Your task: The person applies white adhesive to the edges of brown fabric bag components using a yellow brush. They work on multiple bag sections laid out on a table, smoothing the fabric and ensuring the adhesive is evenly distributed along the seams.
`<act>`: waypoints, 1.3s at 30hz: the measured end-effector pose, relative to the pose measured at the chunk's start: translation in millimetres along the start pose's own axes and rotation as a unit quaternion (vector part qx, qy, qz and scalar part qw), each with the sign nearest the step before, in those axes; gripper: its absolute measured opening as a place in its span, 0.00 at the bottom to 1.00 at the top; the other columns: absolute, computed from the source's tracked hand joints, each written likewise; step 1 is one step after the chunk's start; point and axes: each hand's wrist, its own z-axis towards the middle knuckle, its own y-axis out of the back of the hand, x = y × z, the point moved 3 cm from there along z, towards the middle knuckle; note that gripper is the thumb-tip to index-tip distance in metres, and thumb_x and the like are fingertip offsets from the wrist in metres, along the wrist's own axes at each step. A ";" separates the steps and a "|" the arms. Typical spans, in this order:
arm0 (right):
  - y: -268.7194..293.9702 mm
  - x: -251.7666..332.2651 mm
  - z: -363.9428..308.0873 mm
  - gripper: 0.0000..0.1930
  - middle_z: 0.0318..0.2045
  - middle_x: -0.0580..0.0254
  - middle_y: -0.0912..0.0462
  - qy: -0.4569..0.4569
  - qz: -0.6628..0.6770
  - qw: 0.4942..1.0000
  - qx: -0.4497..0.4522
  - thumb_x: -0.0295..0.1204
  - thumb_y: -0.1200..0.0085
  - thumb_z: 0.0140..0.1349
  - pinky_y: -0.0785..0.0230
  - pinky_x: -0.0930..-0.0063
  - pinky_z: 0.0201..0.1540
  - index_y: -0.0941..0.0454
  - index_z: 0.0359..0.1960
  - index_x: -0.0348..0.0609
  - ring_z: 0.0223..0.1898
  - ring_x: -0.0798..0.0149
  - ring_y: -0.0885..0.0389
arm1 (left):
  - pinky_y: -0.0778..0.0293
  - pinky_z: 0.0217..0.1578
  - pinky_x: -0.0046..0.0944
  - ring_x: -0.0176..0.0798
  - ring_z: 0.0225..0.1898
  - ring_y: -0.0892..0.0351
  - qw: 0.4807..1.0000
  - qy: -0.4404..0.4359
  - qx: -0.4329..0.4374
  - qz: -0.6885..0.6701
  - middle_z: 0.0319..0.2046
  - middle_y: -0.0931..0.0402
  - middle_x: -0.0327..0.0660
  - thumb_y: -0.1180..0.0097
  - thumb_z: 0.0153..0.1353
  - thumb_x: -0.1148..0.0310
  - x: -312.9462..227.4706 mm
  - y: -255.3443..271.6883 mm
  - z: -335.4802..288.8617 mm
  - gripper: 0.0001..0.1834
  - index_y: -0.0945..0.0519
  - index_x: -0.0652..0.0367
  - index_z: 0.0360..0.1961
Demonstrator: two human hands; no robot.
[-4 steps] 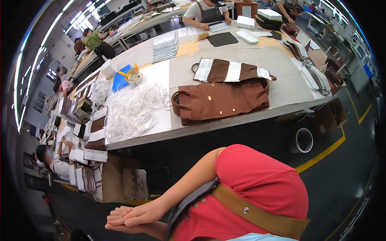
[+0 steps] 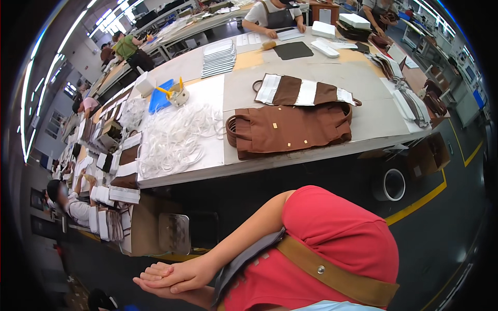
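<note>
My right hand lies across my left hand at the lower left, away from the table. The right fingers rest extended against the left hand. Beneath them, the left hand is mostly covered, though its straight fingertips show. No object is visible between the palms. On the table ahead lies a stack of brown bag pieces with looped handles and small gold-coloured fittings. Behind it is a brown-and-white strip of panels. A heap of white cord or tape sits to their left.
The worktable's near edge runs in front of me. A blue tray and a tub with yellow-handled tools stand behind the white heap. Below are a white ring and cardboard boxes. A co-worker sits across.
The view has shifted slightly, so the table and its things appear a little further right. My right fingers look slightly more bent, still laid on the left hand.
</note>
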 end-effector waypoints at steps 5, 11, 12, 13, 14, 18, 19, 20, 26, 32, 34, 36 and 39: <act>10.2 -26.4 -27.9 0.27 0.50 0.51 0.31 0.129 -0.343 0.930 -0.004 0.35 0.58 0.61 0.47 0.60 0.55 0.47 0.62 0.46 0.49 0.55 0.32 | 0.57 0.07 0.23 0.25 0.05 0.60 0.986 0.055 0.074 -0.136 0.05 0.54 0.30 0.68 0.68 0.59 -7.9 41.5 30.9 0.27 0.51 0.49 0.09; 33.7 -96.8 -89.6 0.13 0.33 0.51 0.26 -0.250 -0.245 0.937 -0.012 0.24 0.55 0.52 0.34 0.63 0.40 0.27 0.40 0.42 0.37 0.51 0.26 | 0.51 0.16 0.22 0.24 0.14 0.54 0.990 -0.113 0.070 0.050 0.12 0.50 0.31 0.64 0.67 0.65 -29.0 40.5 23.8 0.14 0.34 0.62 0.28; 44.3 -96.1 -80.0 0.10 0.34 0.50 0.28 -0.248 -0.237 0.939 -0.020 0.22 0.54 0.50 0.33 0.63 0.39 0.24 0.34 0.41 0.38 0.51 0.27 | 0.48 0.19 0.23 0.24 0.16 0.51 0.975 -0.156 -0.006 0.161 0.14 0.48 0.32 0.63 0.67 0.66 -27.6 34.9 18.6 0.13 0.32 0.65 0.35; 48.8 -100.9 -75.9 0.08 0.33 0.51 0.28 -0.229 -0.228 0.946 -0.040 0.22 0.54 0.48 0.33 0.63 0.39 0.24 0.31 0.40 0.37 0.52 0.27 | 0.43 0.28 0.27 0.27 0.25 0.45 0.964 -0.169 0.025 0.206 0.22 0.44 0.36 0.62 0.66 0.68 -14.7 53.2 20.7 0.14 0.36 0.69 0.46; 56.7 -104.2 -77.9 0.07 0.31 0.52 0.29 -0.215 -0.226 0.948 -0.064 0.21 0.54 0.47 0.33 0.64 0.39 0.23 0.27 0.39 0.36 0.52 0.27 | 0.37 0.33 0.30 0.31 0.28 0.38 0.936 -0.190 -0.019 0.295 0.27 0.38 0.39 0.62 0.66 0.70 -3.6 43.4 12.9 0.13 0.33 0.70 0.43; 60.7 -96.6 -69.3 0.10 0.29 0.52 0.26 -0.208 -0.177 0.961 -0.042 0.19 0.57 0.46 0.34 0.65 0.38 0.23 0.28 0.38 0.35 0.53 0.26 | 0.35 0.38 0.31 0.34 0.33 0.33 0.873 -0.222 0.059 0.430 0.33 0.34 0.42 0.60 0.65 0.71 13.9 30.9 4.7 0.10 0.30 0.68 0.36; 60.9 -93.4 -67.6 0.10 0.29 0.52 0.25 -0.223 -0.164 0.960 -0.042 0.19 0.58 0.47 0.34 0.65 0.37 0.24 0.29 0.38 0.35 0.53 0.26 | 0.35 0.37 0.31 0.33 0.31 0.33 0.880 -0.202 0.072 0.423 0.31 0.34 0.41 0.61 0.65 0.71 19.3 30.4 3.9 0.10 0.30 0.68 0.36; 60.7 -88.7 -66.1 0.10 0.29 0.53 0.25 -0.239 -0.151 0.958 -0.043 0.19 0.59 0.49 0.34 0.66 0.37 0.24 0.30 0.38 0.34 0.54 0.26 | 0.35 0.35 0.30 0.33 0.30 0.34 0.887 -0.182 0.085 0.416 0.29 0.34 0.40 0.61 0.65 0.72 24.1 28.0 2.8 0.09 0.30 0.67 0.35; 74.0 -45.5 -46.3 0.10 0.21 0.57 0.25 -0.319 -0.047 0.942 -0.098 0.19 0.61 0.52 0.34 0.71 0.31 0.26 0.31 0.38 0.25 0.61 0.26 | 0.41 0.26 0.25 0.27 0.24 0.40 0.938 -0.068 0.071 0.332 0.26 0.35 0.36 0.62 0.66 0.71 52.1 36.8 -1.8 0.11 0.31 0.67 0.42; 82.8 -66.5 -53.3 0.07 0.25 0.61 0.26 -0.283 -0.044 0.945 -0.159 0.22 0.58 0.55 0.34 0.74 0.32 0.26 0.32 0.38 0.26 0.68 0.26 | 0.40 0.28 0.24 0.26 0.27 0.39 0.934 -0.017 0.066 0.351 0.29 0.34 0.35 0.59 0.64 0.73 65.8 37.6 -8.4 0.10 0.30 0.65 0.44; 83.8 -73.1 -56.0 0.07 0.28 0.62 0.27 -0.303 0.000 0.941 -0.148 0.22 0.57 0.56 0.33 0.75 0.33 0.26 0.33 0.38 0.27 0.69 0.26 | 0.38 0.32 0.26 0.27 0.28 0.37 0.932 -0.078 0.095 0.341 0.31 0.33 0.36 0.58 0.63 0.73 70.6 31.4 -8.6 0.09 0.29 0.65 0.42; 85.4 -79.5 -58.4 0.06 0.31 0.62 0.27 -0.332 0.056 0.932 -0.136 0.23 0.56 0.56 0.33 0.76 0.34 0.26 0.33 0.37 0.29 0.68 0.26 | 0.36 0.35 0.27 0.28 0.30 0.36 0.922 -0.102 0.119 0.354 0.32 0.32 0.37 0.57 0.63 0.74 73.3 30.1 -8.8 0.08 0.29 0.66 0.41; 86.1 -76.8 -57.7 0.07 0.33 0.59 0.27 -0.343 0.037 0.932 -0.112 0.21 0.56 0.56 0.29 0.77 0.34 0.24 0.32 0.35 0.31 0.67 0.24 | 0.35 0.39 0.28 0.29 0.33 0.33 0.904 -0.086 0.150 0.391 0.32 0.32 0.39 0.56 0.63 0.73 76.5 30.2 -9.6 0.08 0.29 0.67 0.38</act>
